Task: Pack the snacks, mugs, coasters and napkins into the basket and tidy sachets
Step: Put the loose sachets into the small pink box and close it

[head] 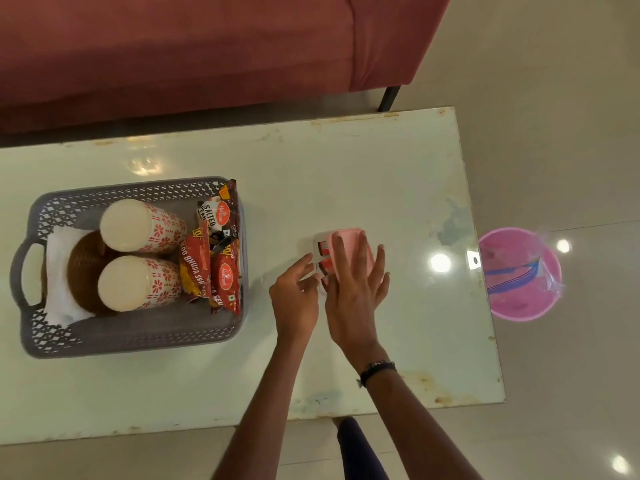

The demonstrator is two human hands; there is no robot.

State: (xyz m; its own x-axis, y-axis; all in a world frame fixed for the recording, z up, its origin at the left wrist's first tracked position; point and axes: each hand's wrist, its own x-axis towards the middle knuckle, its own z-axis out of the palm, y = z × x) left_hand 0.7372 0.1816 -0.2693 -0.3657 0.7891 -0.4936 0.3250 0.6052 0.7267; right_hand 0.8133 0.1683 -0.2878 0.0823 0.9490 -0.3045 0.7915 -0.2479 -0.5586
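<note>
Your right hand [353, 285] covers most of pink tray [346, 237] at frame centre; sachets [322, 258] mostly hidden, print unreadable. Coasters [83, 268] half under mugs [138, 225]. Sofa [207, 46] cut off at top.

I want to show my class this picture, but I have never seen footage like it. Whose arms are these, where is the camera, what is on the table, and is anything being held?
There is no machine here. A person wears a camera on the head, so this single picture looks forward and down at that person's own arms. The left hand and the right hand meet at a small pink tray with red and white sachets at its left side. The right hand lies spread over the tray; the left hand's fingers touch the sachets. Whether either hand truly grips anything cannot be told.

On the pale table stands a grey basket. In it are two patterned mugs lying on their sides, snack packets, brown coasters and white napkins. A pink bin stands on the floor beyond the table's right end.
</note>
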